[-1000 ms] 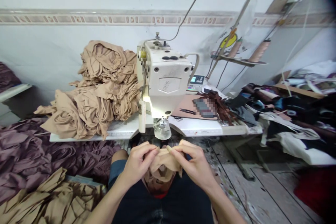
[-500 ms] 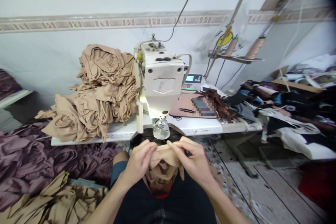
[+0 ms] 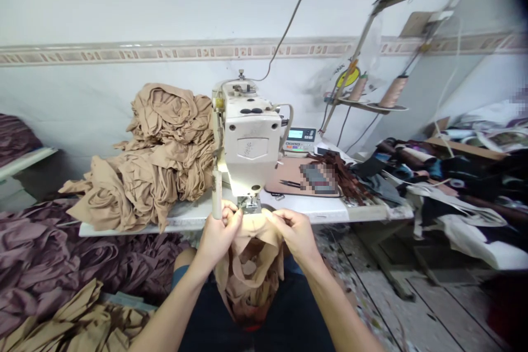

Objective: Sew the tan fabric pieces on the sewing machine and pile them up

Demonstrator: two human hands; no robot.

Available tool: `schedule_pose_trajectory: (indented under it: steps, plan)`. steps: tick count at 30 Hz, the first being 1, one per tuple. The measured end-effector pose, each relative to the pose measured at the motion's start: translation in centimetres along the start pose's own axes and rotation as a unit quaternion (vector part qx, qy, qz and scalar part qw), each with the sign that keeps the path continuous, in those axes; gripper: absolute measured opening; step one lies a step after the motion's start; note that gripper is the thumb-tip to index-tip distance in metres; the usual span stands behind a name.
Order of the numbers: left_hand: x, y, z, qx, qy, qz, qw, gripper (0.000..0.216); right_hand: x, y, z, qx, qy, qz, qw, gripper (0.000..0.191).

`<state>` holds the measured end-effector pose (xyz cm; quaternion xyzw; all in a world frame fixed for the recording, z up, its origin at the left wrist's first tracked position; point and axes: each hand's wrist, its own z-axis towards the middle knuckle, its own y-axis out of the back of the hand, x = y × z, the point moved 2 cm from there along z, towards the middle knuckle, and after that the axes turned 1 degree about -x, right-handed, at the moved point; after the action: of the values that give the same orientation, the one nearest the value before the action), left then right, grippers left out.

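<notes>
Tan cloth in the head view, pulled left to right along the top edge, with the long run hanging down from there toward the lap. Up at the front of the bench now, right under the head of the sewing machine and close to the presser foot. Can't tell about actual contact with the foot. Closed grip on both sides: a thumb-and-finger pinch at the left end from the left hand, plus a matching pinch at the right end from the right hand. Quite a bit farther forward than half a second ago; back then, held low in front of the bench, short of the machine. Also longer and looser now. Looks-wise: matte, thin, pretty soft, bright and fairly flat along the pinched edge, then drooping into loops and folds, going darker and browner toward the bottom.
</notes>
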<state>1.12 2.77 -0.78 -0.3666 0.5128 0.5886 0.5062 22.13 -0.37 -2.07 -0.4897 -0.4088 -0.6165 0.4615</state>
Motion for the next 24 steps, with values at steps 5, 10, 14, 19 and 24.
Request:
schedule_pose_trajectory:
  steps: [5,10,14,19,24]
  plan:
    - [0.6,-1.0,1.2,0.001,-0.020,-0.068,0.997,0.025,-0.6,0.4,0.9,-0.014,0.003,-0.001,1.000,0.044]
    - [0.6,-1.3,2.1,0.018,-0.007,-0.119,0.993,0.033,-0.7,0.5,1.3,-0.023,0.001,-0.001,1.000,0.043]
    - [1.0,-1.3,1.9,0.013,0.015,-0.142,0.990,0.039,-1.9,0.4,0.9,-0.030,-0.013,0.002,0.999,0.047]
    - [3.8,0.0,-0.8,-0.035,0.028,-0.075,0.996,0.042,-5.1,1.3,-1.5,-0.042,-0.037,-0.006,0.998,0.064]
    - [7.8,2.4,-3.9,0.047,0.039,0.015,0.998,0.050,-8.4,2.0,-6.0,-0.115,-0.030,-0.028,0.993,0.062]
